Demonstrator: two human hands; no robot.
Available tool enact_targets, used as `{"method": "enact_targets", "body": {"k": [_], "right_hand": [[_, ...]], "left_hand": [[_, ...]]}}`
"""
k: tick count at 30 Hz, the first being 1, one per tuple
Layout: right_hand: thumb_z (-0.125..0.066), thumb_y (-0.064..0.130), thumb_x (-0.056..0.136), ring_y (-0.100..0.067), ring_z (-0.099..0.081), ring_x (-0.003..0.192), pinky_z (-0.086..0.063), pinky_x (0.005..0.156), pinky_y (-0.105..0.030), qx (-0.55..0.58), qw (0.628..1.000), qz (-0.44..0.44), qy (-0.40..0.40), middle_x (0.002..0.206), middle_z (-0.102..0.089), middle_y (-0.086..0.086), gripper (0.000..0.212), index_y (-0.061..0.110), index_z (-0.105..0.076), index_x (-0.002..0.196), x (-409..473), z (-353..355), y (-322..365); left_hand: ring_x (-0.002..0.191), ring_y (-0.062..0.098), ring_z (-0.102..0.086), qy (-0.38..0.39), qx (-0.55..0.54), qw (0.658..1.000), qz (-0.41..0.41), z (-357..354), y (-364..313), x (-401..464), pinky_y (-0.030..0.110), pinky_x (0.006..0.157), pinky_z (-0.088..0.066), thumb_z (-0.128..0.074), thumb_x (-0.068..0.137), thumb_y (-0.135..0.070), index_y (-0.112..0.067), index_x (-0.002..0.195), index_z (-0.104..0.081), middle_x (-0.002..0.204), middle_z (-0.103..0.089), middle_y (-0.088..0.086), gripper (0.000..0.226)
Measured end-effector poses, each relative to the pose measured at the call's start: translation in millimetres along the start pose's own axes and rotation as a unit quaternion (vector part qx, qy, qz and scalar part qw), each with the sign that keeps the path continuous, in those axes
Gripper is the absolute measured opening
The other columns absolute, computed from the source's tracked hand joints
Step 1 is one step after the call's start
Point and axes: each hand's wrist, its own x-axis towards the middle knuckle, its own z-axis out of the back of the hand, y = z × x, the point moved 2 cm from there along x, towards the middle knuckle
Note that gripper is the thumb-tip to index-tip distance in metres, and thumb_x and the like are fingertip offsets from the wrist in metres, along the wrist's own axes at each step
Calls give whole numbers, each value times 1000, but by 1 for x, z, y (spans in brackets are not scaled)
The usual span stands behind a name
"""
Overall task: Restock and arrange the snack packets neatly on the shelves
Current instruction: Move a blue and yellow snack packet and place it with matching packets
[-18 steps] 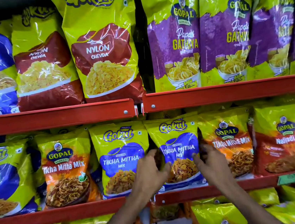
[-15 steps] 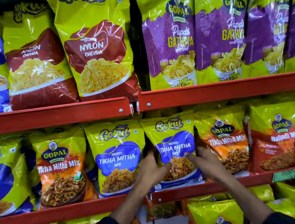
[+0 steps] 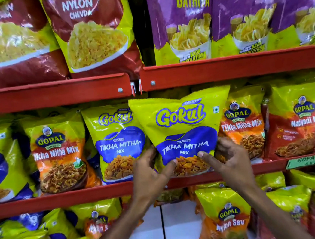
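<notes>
Both hands grip one Gokul packet [image 3: 181,128] at its lower corners, in front of the middle shelf [image 3: 63,198]. The left hand [image 3: 149,177] pinches its lower left edge, thumb on the front; the right hand [image 3: 230,162] pinches its lower right edge, thumb across the printed snack. The packet tilts forward, its top just under the upper shelf [image 3: 225,68]. Left of it stands a second Gokul bag [image 3: 116,143], partly overlapped; right of it, a Gopal bag [image 3: 246,127].
</notes>
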Motion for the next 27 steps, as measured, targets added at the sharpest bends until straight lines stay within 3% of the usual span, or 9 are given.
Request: {"method": "enact_targets", "body": {"k": [5,8,13,16,18,20,22,24,27], "right_hand": [[-83,34,74,-3,-76,91,-60,80,-21,-58,998,-22,19,97,-80,20,28,29,-77,100,-70,-9,-17],[-80,30,75,-7,-77,90,-62,80,-32,-56,992,-96,63,96,-81,17,26,33,-77,101,-108,-29,-50],[-83,21,74,-4,-77,89,-64,82,-32,-46,974,-196,107,94,-82,17,29,39,-79,96,-159,-58,-117],[-82,13,76,1,-76,91,-59,78,-15,-61,963,-219,146,95,-80,23,36,44,-78,95,-171,-71,-146],[-83,9,77,-1,-76,89,-60,76,-19,-78,955,-242,156,93,-80,23,39,45,-78,91,-169,-81,-166],[-83,8,77,-5,-74,85,-58,72,-26,-102,945,-271,153,91,-82,11,31,38,-79,85,-159,-92,-189],[-83,5,77,-7,-70,81,-53,64,-18,-100,933,-316,142,95,-82,-6,21,17,-80,94,-144,-102,-210],[-80,-1,77,-13,-67,83,-52,66,-19,-106,919,-354,137,98,-79,-16,23,-1,-77,100,-132,-109,-227],[-72,-10,82,-21,-62,92,-49,74,-33,-107,895,-408,144,104,-74,-25,23,-12,-72,105,-124,-117,-245]], "left_hand": [[95,8,-77,21,30,999,33,27,22,-66,25,81,-61,-81,70,-30,-38,100,-74,102,-80,-21,32],[95,0,-75,37,58,994,82,34,61,-105,22,82,-60,-81,69,-23,-37,98,-76,102,-80,-25,32],[102,-6,-72,85,64,983,149,36,133,-159,11,85,-55,-78,77,-17,-48,109,-72,110,-77,-29,45],[114,9,-72,124,54,975,176,36,176,-174,26,95,-58,-75,84,-16,-32,123,-71,123,-76,-14,42],[108,12,-73,130,61,969,201,34,204,-173,38,95,-60,-75,82,-15,-24,120,-73,119,-79,-7,39],[96,8,-71,126,62,958,249,27,225,-161,50,92,-59,-76,73,-11,-21,108,-77,108,-81,-5,36],[95,10,-67,127,52,944,302,19,241,-144,56,92,-56,-75,68,-13,-19,102,-75,100,-80,4,35],[98,16,-64,135,59,929,339,12,255,-130,59,93,-53,-78,74,-11,-11,107,-75,106,-78,16,33],[107,28,-70,151,88,911,374,6,271,-122,52,96,-51,-76,87,-5,1,116,-72,119,-75,23,30]]}}
